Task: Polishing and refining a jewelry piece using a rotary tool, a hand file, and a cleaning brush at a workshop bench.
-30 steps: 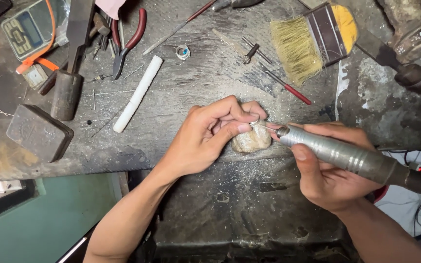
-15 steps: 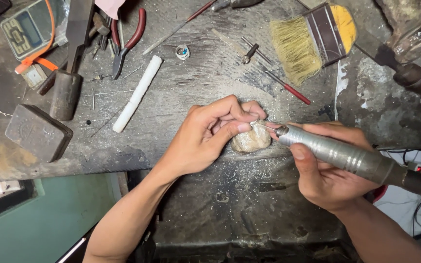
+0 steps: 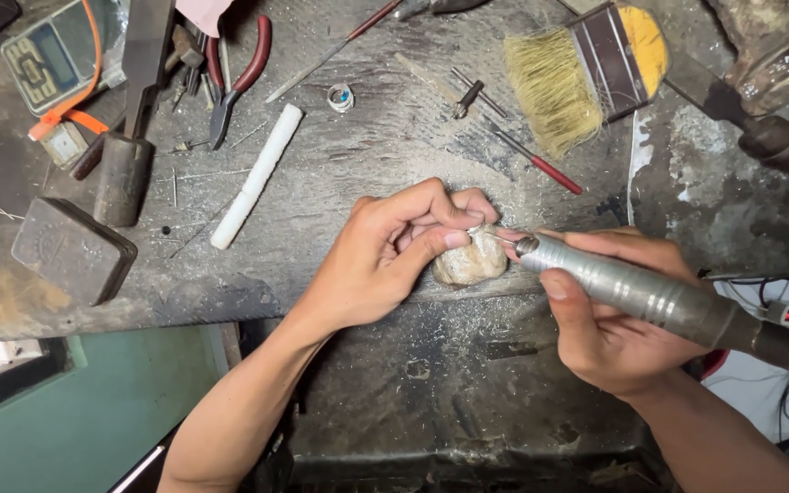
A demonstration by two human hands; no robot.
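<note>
My left hand (image 3: pixel 394 251) pinches a small silvery piece (image 3: pixel 478 230) between thumb and fingertips, resting it on a pale worn peg (image 3: pixel 469 263) at the bench edge. My right hand (image 3: pixel 609 319) grips a grey metal rotary handpiece (image 3: pixel 650 297), held like a pen. Its thin bit tip touches the small piece from the right. The piece is mostly hidden by my fingers.
On the dusty bench (image 3: pixel 349 173) lie a white stick (image 3: pixel 256 175), red-handled pliers (image 3: pixel 235 78), a hammer (image 3: pixel 130 137), a dark metal block (image 3: pixel 73 251), a small scale (image 3: pixel 52 57), a ring (image 3: pixel 341 96), a flat yellow-handled brush (image 3: pixel 586 78) and thin files (image 3: pixel 536 164).
</note>
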